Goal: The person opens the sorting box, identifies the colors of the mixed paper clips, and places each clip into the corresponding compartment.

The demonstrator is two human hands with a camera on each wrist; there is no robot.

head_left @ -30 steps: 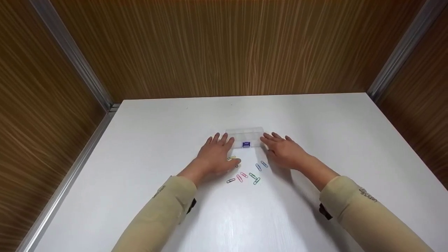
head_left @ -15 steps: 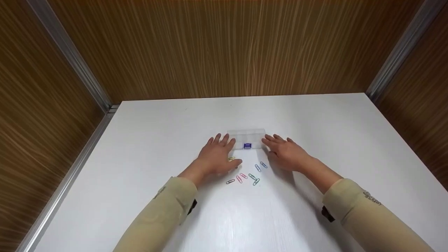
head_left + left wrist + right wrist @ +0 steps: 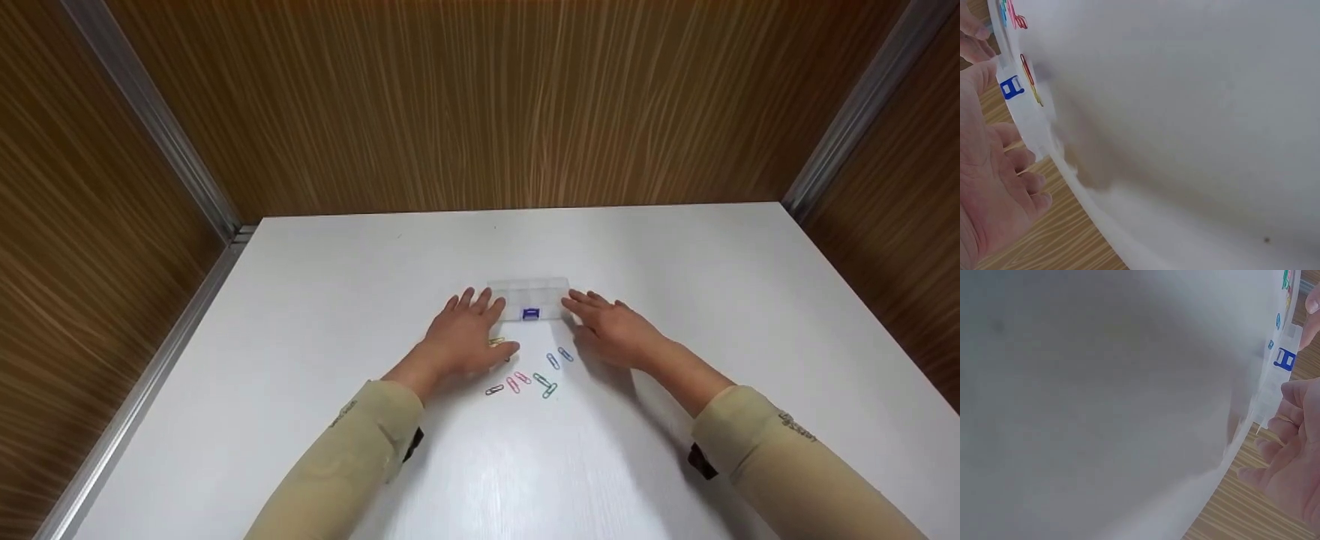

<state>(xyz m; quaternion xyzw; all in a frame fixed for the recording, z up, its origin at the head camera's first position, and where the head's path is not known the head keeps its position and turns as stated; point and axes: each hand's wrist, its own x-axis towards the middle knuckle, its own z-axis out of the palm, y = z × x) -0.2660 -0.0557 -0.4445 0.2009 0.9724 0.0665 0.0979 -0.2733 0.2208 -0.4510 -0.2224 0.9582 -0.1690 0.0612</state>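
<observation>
A clear plastic compartment box (image 3: 529,296) with a blue latch (image 3: 531,314) on its near side lies on the white table. At its left end is my left hand (image 3: 461,337), fingers spread and fairly straight, the index fingertip right at the box's edge. My right hand (image 3: 619,330) reaches the opposite end, its fingertips at the right edge. Nearer to me lie loose paper clips: blue ones (image 3: 559,358), pink ones (image 3: 517,382), green ones (image 3: 546,385) and a black one (image 3: 494,390). A yellow clip (image 3: 496,341) is partly hidden by my left thumb.
The white table (image 3: 337,300) runs back to a wood-grain panel (image 3: 480,105). More wood-grain panels stand at left and right, with metal corner posts (image 3: 161,127) between them.
Both hands keep their place at the ends of the box. The view has shifted very slightly; the clips lie as before.
</observation>
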